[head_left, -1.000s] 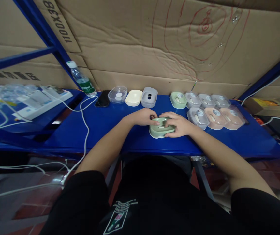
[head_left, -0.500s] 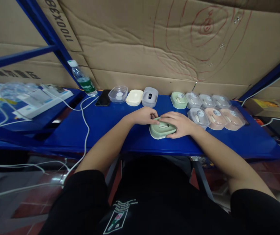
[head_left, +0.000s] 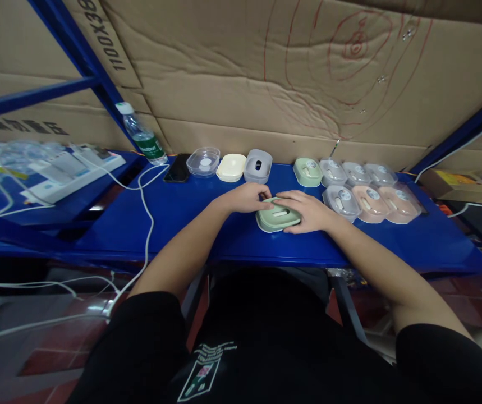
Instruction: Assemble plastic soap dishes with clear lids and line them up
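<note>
Between my two hands is a green lidded plastic box (head_left: pixel 278 220) with a slot in its top and a pale strip in the slot. My left hand (head_left: pixel 249 197) grips its far left edge, the thumb on the lid and the other fingers curled. My right hand (head_left: pixel 308 211) wraps round its right side, thumb low and fingers over the far edge. Behind the hands stand a grey slotted piece (head_left: pixel 258 167), a cream tray (head_left: pixel 231 168) and a clear plastic bowl-like piece (head_left: pixel 203 163).
At the right sit a green box (head_left: pixel 308 171), several grey boxes (head_left: pixel 342 202) and peach boxes (head_left: pixel 371 203) in two rows. A phone (head_left: pixel 177 169), a water bottle (head_left: pixel 145 137) and a white cable (head_left: pixel 151 224) are at the left. Cardboard (head_left: pixel 224 67) rises behind the blue table (head_left: pixel 173 224).
The green box has shifted slightly away from me and its lid lies more level. Both hands have kept hold of it, the right one moving slightly left.
</note>
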A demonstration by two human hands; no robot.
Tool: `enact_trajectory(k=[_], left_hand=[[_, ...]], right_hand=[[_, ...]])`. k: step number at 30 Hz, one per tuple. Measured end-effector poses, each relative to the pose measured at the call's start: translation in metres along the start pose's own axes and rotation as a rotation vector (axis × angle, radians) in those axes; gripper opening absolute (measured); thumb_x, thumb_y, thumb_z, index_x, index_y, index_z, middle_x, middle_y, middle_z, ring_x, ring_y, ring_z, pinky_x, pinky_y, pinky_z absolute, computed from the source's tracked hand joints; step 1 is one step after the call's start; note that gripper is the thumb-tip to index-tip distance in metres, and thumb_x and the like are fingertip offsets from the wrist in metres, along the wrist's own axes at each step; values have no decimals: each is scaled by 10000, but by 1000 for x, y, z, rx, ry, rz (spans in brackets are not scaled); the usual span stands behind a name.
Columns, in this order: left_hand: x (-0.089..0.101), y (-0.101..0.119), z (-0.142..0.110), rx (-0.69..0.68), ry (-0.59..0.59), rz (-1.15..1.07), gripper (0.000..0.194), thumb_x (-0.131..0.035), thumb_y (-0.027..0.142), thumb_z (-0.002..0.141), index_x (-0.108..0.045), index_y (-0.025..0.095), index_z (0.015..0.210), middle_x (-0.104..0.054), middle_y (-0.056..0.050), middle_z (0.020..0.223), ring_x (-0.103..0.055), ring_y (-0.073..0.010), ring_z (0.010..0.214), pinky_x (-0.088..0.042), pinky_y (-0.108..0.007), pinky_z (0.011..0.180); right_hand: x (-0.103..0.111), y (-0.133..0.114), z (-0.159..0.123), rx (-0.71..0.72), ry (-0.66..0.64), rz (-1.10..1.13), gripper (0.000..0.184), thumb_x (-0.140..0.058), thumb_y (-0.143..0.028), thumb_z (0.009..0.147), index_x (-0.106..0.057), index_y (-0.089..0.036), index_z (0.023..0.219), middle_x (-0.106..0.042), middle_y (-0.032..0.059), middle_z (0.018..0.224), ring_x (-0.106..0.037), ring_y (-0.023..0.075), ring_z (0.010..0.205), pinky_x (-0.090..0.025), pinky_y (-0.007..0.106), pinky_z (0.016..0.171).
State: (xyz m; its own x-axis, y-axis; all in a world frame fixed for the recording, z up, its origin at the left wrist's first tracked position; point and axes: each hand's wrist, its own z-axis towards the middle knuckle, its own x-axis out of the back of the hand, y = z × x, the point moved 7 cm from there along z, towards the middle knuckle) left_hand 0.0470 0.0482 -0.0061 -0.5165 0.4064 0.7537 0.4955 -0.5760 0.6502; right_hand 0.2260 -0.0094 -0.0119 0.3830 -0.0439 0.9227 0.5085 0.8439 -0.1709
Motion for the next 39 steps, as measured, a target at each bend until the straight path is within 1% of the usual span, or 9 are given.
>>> enact_trajectory(k=[7, 11, 18, 26, 28, 32, 34, 37, 39], left_hand=[[-4, -8, 3, 1, -17, -7, 318, -704, 405, 928, -738, 165, 1134, -790, -63, 966, -703, -175, 833, -538, -306, 786], [-6, -11, 5, -15, -24, -21, 326, -685, 378, 946, -736, 169, 1191, -801, -71, 1015, -718, -173, 864, -545, -305, 797], [-3, -16, 5, 3, -24, -5, 326, -715, 394, 937, -760, 165, 1165, -819, -89, 1027, -736, -192, 891, -545, -318, 809], [-3, -12, 5, 6, -32, 36, 344, -713, 403, 937, -775, 170, 1182, -815, -90, 1030, -730, -197, 907, -533, -322, 844], [-2, -13, 5, 11, -27, 59, 344, -713, 397, 940, -778, 169, 1189, -814, -90, 1031, -725, -196, 903, -529, -322, 853], [-1, -16, 6, 24, -16, 118, 342, -709, 381, 949, -781, 168, 1207, -820, -98, 1074, -729, -200, 907, -525, -320, 858], [-1, -17, 7, 28, -12, 161, 354, -715, 391, 950, -783, 173, 1221, -825, -98, 1092, -742, -210, 927, -525, -318, 854], [8, -16, 6, 7, 55, 266, 345, -733, 431, 945, -798, 198, 1191, -833, -83, 1078, -759, -238, 974, -535, -329, 864], [28, -13, 1, -10, 208, 338, 317, -710, 454, 968, -810, 214, 1150, -832, -80, 1072, -758, -256, 1015, -544, -353, 908]], right_hand=[[1, 9, 0, -48, 9, 34, 1005, -880, -742, 767, -560, -295, 1608, -588, 158, 1620, -604, 408, 1454, -522, 592, 1201], [2, 8, 1, -25, 14, 54, 1029, -875, -767, 754, -554, -294, 1610, -602, 159, 1595, -613, 400, 1443, -520, 577, 1207], [-1, 12, -2, -33, 9, 91, 1045, -835, -794, 785, -519, -279, 1638, -591, 167, 1586, -609, 385, 1451, -529, 544, 1209], [-5, 12, 0, -8, 19, 96, 1063, -789, -849, 792, -538, -237, 1625, -644, 181, 1501, -654, 381, 1376, -542, 543, 1185], [-9, 14, -1, -7, 15, 75, 1037, -805, -827, 795, -567, -220, 1601, -629, 201, 1525, -641, 404, 1392, -531, 579, 1186], [-17, 19, -2, -29, -19, 37, 884, -807, -763, 847, -630, -245, 1541, -554, 207, 1627, -577, 421, 1479, -503, 618, 1203], [-19, 20, -2, -33, -30, 43, 884, -798, -761, 858, -621, -242, 1551, -520, 214, 1662, -554, 427, 1505, -488, 631, 1216], [-19, 21, -2, -41, -34, 58, 951, -794, -796, 837, -590, -245, 1585, -484, 214, 1699, -522, 458, 1531, -465, 669, 1229], [-15, 22, -2, -41, -25, 74, 979, -791, -818, 821, -575, -269, 1601, -470, 194, 1717, -504, 468, 1545, -461, 680, 1235]])
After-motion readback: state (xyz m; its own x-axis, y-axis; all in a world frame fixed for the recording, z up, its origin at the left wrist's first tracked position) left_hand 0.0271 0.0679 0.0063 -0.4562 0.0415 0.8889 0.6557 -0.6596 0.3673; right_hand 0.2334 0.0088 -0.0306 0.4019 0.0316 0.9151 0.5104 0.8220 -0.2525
